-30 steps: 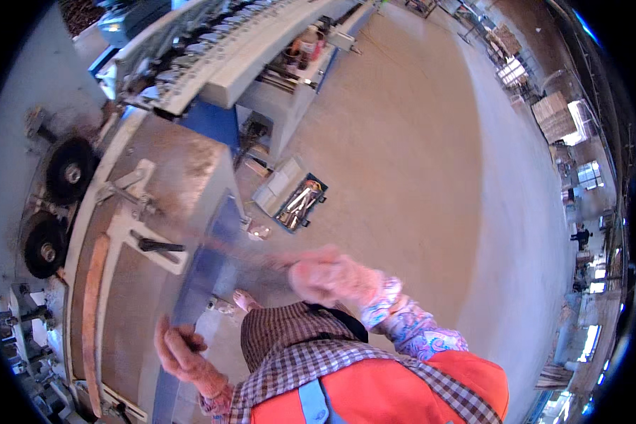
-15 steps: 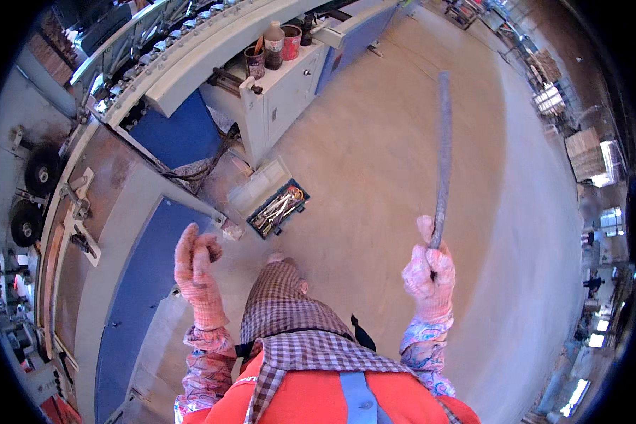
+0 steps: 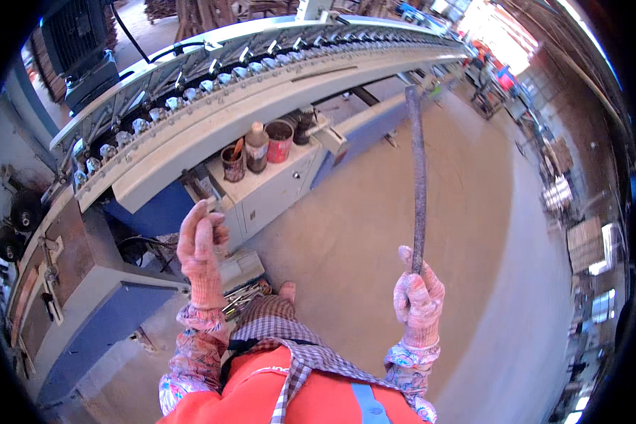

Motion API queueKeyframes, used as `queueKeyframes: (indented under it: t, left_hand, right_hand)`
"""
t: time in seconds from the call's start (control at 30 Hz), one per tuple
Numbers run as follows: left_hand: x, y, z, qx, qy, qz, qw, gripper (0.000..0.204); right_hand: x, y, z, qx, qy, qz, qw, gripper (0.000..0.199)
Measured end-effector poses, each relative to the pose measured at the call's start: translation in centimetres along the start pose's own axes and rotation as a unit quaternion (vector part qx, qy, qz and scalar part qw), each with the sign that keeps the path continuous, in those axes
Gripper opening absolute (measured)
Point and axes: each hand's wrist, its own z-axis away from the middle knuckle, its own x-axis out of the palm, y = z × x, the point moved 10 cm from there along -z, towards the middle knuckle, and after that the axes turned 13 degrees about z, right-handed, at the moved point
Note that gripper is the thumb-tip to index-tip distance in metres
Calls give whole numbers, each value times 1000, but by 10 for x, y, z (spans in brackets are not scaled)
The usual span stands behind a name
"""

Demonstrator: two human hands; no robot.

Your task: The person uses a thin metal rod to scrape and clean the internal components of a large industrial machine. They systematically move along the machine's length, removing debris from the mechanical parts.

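Note:
My right hand [image 3: 418, 300], in a pale pinkish work glove, is closed round the lower end of a long, thin, dark grey stick [image 3: 418, 177]. The stick stands nearly upright in the view, reaching toward the far end of the long machine. My left hand [image 3: 202, 247], gloved the same way, is raised in front of a pale cabinet [image 3: 268, 194]. Its fingers are loosely bent and apart, and I see nothing held in them. Below it, a toolbox [image 3: 244, 272] with several metal tools is partly hidden by my left arm and checked apron.
A long machine [image 3: 261, 92] with a row of metal clamps runs along the left and far side. On the cabinet stand a dark cup [image 3: 233, 168], a bottle [image 3: 257, 150] and a red bucket [image 3: 280, 145]. Stacked boards [image 3: 585, 244] lie at the right.
The view has swung up and toward the machine, showing more of its clamp row. My right hand still grips the stick. The toolbox now sits lower, partly behind my left arm.

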Motion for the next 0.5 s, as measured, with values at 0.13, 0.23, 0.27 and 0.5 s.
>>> queueKeyframes:
  t: [0.13,0.23,0.27,0.5]
  left_hand:
    - [57,-21,-64,4,21,-58,998,37]
    - [72,-21,-104,28,85,-77,993,37]
    - [71,-23,-110,37,105,-70,991,39]
    - [21,-68,-106,99,201,-109,968,38]
  right_hand:
    - [-15,5,-82,5,4,25,1000,48]
    - [-27,15,-138,36,-15,73,997,46]
    - [-30,16,-155,51,-22,92,994,46]
    - [-5,0,-341,48,-132,232,963,44]
